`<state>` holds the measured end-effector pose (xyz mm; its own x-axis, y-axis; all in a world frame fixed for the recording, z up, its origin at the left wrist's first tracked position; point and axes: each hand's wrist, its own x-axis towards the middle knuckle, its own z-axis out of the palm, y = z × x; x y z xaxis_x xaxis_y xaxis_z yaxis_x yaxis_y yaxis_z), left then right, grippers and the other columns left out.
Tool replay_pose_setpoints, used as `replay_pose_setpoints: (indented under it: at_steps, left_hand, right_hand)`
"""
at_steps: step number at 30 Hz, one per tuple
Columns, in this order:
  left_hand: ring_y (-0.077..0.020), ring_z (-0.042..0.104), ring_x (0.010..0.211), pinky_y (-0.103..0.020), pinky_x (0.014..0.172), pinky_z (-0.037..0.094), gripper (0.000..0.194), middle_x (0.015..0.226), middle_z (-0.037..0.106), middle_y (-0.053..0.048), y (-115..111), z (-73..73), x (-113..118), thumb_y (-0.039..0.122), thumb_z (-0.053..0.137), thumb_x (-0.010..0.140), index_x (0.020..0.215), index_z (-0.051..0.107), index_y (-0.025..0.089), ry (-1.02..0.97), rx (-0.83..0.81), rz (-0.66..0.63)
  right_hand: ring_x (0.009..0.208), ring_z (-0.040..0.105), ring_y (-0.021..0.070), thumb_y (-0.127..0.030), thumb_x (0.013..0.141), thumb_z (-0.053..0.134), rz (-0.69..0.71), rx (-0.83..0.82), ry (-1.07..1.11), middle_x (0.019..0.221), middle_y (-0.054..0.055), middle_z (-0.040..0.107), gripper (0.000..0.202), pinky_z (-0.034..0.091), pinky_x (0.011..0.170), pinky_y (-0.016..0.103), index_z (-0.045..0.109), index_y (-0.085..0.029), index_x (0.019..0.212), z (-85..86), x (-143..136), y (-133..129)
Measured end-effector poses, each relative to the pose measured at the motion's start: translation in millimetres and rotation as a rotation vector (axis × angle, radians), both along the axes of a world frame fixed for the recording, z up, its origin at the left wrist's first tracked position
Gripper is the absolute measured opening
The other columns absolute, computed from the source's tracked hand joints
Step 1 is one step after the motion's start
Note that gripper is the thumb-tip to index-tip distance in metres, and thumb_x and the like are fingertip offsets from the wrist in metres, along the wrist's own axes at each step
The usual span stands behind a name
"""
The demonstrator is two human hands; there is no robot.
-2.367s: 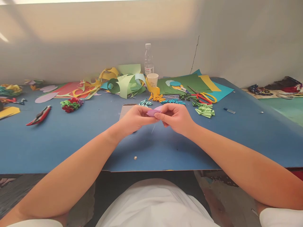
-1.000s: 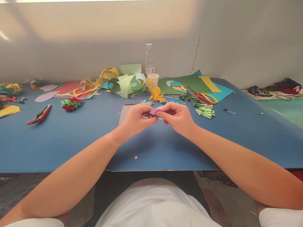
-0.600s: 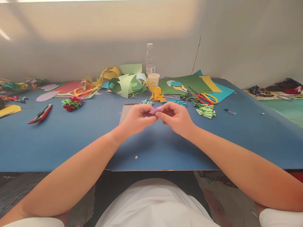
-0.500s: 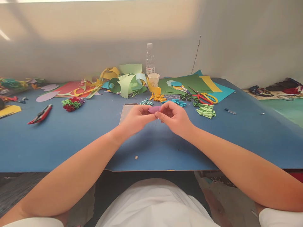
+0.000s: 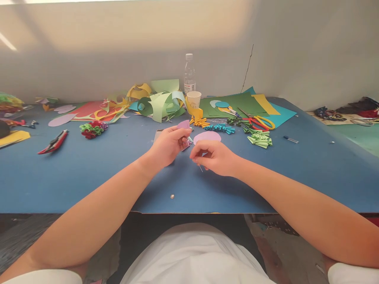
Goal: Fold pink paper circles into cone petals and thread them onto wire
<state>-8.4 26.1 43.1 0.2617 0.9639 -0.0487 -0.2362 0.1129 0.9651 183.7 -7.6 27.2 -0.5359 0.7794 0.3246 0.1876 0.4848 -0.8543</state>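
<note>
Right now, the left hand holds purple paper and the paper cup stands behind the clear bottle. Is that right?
No: the paper cup stands in front of the clear bottle, as the head view shows. The left hand does hold purple paper.

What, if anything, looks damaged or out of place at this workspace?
A jagged dark line, probably a crack, marks the otherwise plain wall behind the table. A small shiny piece also lies alone near the table's front edge, perhaps stray.
</note>
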Motion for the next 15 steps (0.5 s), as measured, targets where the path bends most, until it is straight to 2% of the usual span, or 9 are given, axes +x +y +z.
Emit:
replay_pose_setpoints:
  at_steps: [2, 4, 8, 11, 15]
  left_hand:
    - [-0.0094, 0.046, 0.062, -0.025, 0.061, 0.045, 0.025, 0.066, 0.046, 0.003, 3.0, 1.5, -2.8, 0.024, 0.085, 0.073, 0.069, 0.062, 0.017, 0.002, -0.001, 0.057]
    - [-0.0092, 0.046, 0.063, -0.024, 0.062, 0.045, 0.025, 0.066, 0.047, 0.003, 4.3, 1.8, -4.4, 0.024, 0.086, 0.072, 0.071, 0.062, 0.017, 0.02, 0.002, 0.08]
    - [-0.0112, 0.052, 0.067, -0.027, 0.065, 0.046, 0.02, 0.069, 0.054, 0.0, 0.6, -2.4, -2.8, 0.028, 0.085, 0.076, 0.076, 0.07, 0.015, 0.086, -0.007, -0.017]
    - [-0.0127, 0.055, 0.072, -0.028, 0.069, 0.046, 0.018, 0.077, 0.061, -0.003, -4.0, -6.4, 0.4, 0.03, 0.083, 0.078, 0.079, 0.075, 0.015, 0.128, -0.002, -0.117]
    - [-0.0134, 0.055, 0.075, -0.029, 0.072, 0.045, 0.012, 0.08, 0.062, -0.004, -6.8, -7.7, 2.3, 0.028, 0.079, 0.081, 0.078, 0.077, 0.016, 0.154, 0.055, -0.174]
  right_hand:
    - [0.069, 0.062, 0.0169, -0.013, 0.085, 0.067, -0.001, 0.068, -0.007, 0.079, 0.003, 0.068, 0.013, 0.056, 0.064, 0.033, 0.074, -0.022, 0.081, 0.9, 0.1, -0.4]
    - [0.076, 0.063, 0.0186, -0.014, 0.087, 0.067, -0.045, 0.207, -0.001, 0.085, 0.005, 0.069, 0.014, 0.057, 0.073, 0.036, 0.077, -0.023, 0.083, 0.3, -0.2, 0.2]
    - [0.074, 0.067, 0.0167, -0.02, 0.091, 0.073, -0.23, 0.47, 0.036, 0.095, 0.007, 0.071, 0.008, 0.062, 0.069, 0.034, 0.078, -0.021, 0.097, -4.1, -0.2, 4.0]
    - [0.073, 0.068, 0.0164, -0.024, 0.088, 0.079, -0.333, 0.464, 0.049, 0.094, 0.006, 0.07, 0.01, 0.064, 0.069, 0.033, 0.078, -0.02, 0.097, -7.5, 1.4, 8.4]
    - [0.07, 0.068, 0.0166, -0.025, 0.083, 0.084, -0.402, 0.383, 0.047, 0.089, 0.005, 0.072, 0.011, 0.063, 0.068, 0.034, 0.077, -0.02, 0.089, -9.6, 4.8, 13.8]
